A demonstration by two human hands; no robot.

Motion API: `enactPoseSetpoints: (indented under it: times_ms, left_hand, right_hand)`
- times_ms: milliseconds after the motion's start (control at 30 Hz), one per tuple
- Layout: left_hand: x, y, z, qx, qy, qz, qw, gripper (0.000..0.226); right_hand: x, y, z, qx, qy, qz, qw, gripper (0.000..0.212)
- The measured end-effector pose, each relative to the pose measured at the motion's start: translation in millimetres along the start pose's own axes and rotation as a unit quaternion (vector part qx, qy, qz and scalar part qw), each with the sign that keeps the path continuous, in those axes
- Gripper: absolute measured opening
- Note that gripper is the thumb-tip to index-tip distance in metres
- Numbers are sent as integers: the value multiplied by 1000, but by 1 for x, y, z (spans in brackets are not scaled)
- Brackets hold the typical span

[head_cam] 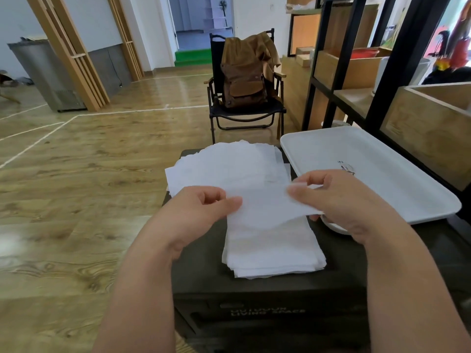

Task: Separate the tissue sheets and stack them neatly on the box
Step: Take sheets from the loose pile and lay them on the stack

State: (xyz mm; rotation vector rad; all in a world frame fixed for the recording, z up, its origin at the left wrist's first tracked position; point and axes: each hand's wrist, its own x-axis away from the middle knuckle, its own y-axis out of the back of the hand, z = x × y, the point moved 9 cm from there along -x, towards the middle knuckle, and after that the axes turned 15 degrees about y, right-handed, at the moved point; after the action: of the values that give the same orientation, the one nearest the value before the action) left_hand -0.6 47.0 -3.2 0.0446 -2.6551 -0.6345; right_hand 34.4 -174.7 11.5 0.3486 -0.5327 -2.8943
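At frame center, the left hand (201,207) and right hand (339,197) each pinch 1 tissue sheet (265,207), fingers clamped on its ends, above the dark box (201,271). 2 piles lie there: a loose separated pile (229,166) farther up, an unseparated wad (272,250) below. By my judgement, roughly half remains.

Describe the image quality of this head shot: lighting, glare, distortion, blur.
Head view: even daylight with soft shadows; window glare streaks the wooden floor; wide-angle distortion bows the shelf frame and floor lines; the lettering on the dark box is smeared and unreadable; the white tissue sheet between both hands shows little texture.
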Motion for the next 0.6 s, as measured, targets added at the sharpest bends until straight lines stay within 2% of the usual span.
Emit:
enactPoseSetpoints:
  times_ms: [100,167,267,367,500,567,600]
  left_hand:
    - [-3,-10,15,-76,65,26,995,41]
    - [-8,-10,22,-124,90,-1,988,40]
    - [-13,-8,27,-163,106,-29,980,39]
    - [-14,-10,30,-173,120,-16,977,53]
    - [-17,-4,34,-182,122,-30,975,38]
    - [-19,0,36,-172,125,-51,976,42]
    - [-21,8,36,-154,118,-89,977,43]
  right_hand:
    - [2,-10,-14,90,-38,64,993,7]
    - [3,-14,-22,126,-61,94,986,2]
    - [4,-19,-29,151,-82,130,976,10]
    - [4,-18,-30,162,-90,137,973,16]
    - [5,-12,-31,177,-86,131,972,18]
    - [4,-10,-32,189,-84,123,971,20]
    - [3,-7,-32,196,-81,109,971,21]
